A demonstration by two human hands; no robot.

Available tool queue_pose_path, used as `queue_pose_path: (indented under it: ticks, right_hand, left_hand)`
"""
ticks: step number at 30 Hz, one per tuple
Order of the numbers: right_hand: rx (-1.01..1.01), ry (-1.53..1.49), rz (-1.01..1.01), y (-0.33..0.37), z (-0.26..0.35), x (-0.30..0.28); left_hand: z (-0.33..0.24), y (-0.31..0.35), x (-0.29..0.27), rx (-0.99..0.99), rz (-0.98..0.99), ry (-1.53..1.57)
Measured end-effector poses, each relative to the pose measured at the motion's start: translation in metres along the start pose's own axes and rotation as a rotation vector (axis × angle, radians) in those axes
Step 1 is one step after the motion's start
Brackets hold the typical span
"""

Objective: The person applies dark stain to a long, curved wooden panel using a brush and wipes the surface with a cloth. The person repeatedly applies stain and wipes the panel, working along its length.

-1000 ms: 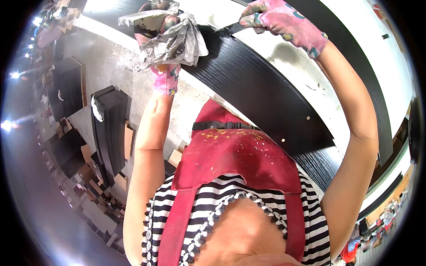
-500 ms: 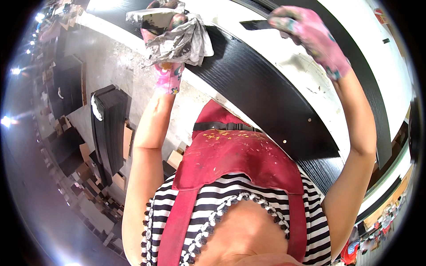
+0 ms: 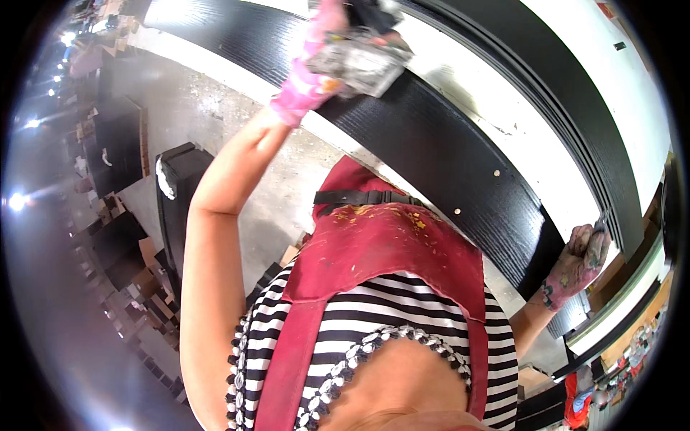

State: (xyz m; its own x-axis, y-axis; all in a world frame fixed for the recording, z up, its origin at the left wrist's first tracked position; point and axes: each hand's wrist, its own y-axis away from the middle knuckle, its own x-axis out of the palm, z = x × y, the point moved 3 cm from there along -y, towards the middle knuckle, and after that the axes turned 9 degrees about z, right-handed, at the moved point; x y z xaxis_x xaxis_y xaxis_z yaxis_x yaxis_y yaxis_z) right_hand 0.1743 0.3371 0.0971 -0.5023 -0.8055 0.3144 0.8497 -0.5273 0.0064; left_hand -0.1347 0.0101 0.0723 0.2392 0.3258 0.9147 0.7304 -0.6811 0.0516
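Note:
My left hand [image 3: 316, 68], in a pink flowered glove, is closed on a crumpled grey-white rag [image 3: 370, 63] with dark smears. Rag and hand are over the far part of a long black wood-grained board [image 3: 438, 144], blurred by motion; a dark patch by the fingers is too smeared to name. Two small pale round spots mark the board's near right part. My right hand [image 3: 578, 258], its matching glove stained grey, is beside the right end of several long thin black strips [image 3: 575, 144]. Its fingers are drawn together at a small dark thing I cannot make out.
The board lies on a white work surface [image 3: 503, 118]. A wider black board [image 3: 553, 79] runs beyond the strips. On the floor to the left stand a stack of black boards [image 3: 183, 161] and other dark panels [image 3: 115, 147]. Shelving with mixed items [image 3: 632, 345] is at the right.
My left hand has moved right with the rag along the board. My right hand has come down from the far side to the strips' right end; the dark flat piece by it no longer shows.

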Motion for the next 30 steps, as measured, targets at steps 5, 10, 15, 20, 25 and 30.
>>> queue_pose_path:
  ticks: [5,10,15,20,25,30]
  right_hand:
    - [0.130,-0.045,-0.101,-0.011,-0.007,-0.010]
    - [0.025,-0.032,-0.165,-0.016,-0.007,-0.016]
    - [0.012,0.161,-0.127,-0.013,-0.006,-0.018]
    - [-0.020,0.261,-0.215,-0.013,-0.001,-0.012]
    - [-0.121,0.191,-0.106,-0.015,0.005,-0.004]
    - [-0.158,0.068,-0.138,-0.018,0.003,-0.010]
  left_hand:
    - [0.090,-0.015,0.060,-0.055,0.298,-1.212]
    - [0.088,-0.008,0.065,0.013,0.406,-1.367]
    - [-0.018,0.010,0.005,-0.035,-0.102,-1.166]
    - [-0.025,-0.002,0.017,0.089,0.228,-0.971]
    - [0.065,-0.005,0.054,0.144,0.450,-1.546]
    - [0.189,0.000,0.110,0.115,0.622,-1.353]
